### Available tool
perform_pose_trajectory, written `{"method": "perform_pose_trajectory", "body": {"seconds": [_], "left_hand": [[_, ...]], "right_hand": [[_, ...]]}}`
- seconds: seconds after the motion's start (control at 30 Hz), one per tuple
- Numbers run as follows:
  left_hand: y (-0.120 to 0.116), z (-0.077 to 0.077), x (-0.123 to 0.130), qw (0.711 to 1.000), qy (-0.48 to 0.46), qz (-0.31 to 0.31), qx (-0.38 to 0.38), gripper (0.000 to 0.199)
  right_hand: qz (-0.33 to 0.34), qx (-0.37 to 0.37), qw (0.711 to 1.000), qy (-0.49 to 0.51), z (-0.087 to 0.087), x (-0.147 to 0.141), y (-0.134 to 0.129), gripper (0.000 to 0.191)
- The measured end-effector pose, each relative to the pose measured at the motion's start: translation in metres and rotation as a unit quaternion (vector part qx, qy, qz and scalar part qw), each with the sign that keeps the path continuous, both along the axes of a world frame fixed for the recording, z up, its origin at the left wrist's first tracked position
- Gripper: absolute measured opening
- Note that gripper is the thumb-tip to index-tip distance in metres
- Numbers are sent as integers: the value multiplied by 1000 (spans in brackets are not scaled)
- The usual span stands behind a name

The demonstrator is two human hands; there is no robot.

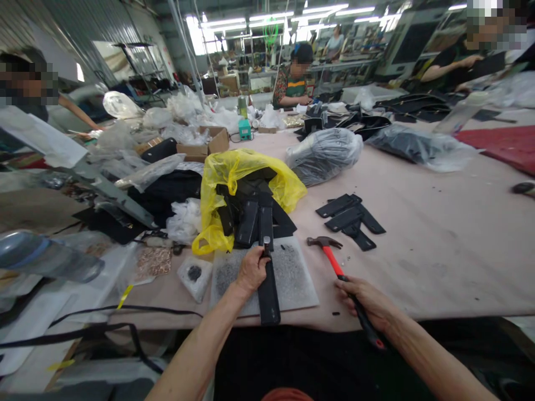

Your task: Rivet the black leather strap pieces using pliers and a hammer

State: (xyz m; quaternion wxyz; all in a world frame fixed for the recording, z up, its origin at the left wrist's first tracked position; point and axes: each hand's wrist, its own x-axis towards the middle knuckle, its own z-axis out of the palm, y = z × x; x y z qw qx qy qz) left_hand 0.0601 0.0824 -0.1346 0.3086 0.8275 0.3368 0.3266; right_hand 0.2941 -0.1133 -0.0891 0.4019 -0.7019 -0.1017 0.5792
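Observation:
My left hand (252, 269) is closed around a short metal punch (266, 244), which stands roughly upright over a long black strip (268, 301). Beneath the strip lies a pale, worn board (295, 278); the strip's near end reaches past the board's front edge. In my right hand (365, 298) is a claw hammer (333, 260), gripped by its black and red handle. The hammer's head is to the right of the punch, apart from it. More black strips (247, 224) spill from a yellow plastic bag (213, 175) just behind the board.
Several black pieces (349, 216) lie in a pile on the pinkish table (422, 250) at right. A small white block (194, 278) with a dark centre sits left of the board. Plastic-wrapped bundles (328, 153) stand farther back. Other people work around the table.

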Motion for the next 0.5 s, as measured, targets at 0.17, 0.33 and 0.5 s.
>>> {"method": "perform_pose_trajectory", "body": {"seconds": [0.17, 0.33, 0.5], "left_hand": [[1, -5, -2, 1000, -3, 3, -2, 14], [4, -6, -3, 1000, -21, -14, -7, 19], [1, -1, -1, 1000, 4, -4, 2, 17]], "right_hand": [[-23, 52, 981, -186, 43, -12, 4, 30], [80, 235, 818, -519, 121, -11, 16, 29], [176, 278, 670, -666, 170, -16, 29, 29]]}}
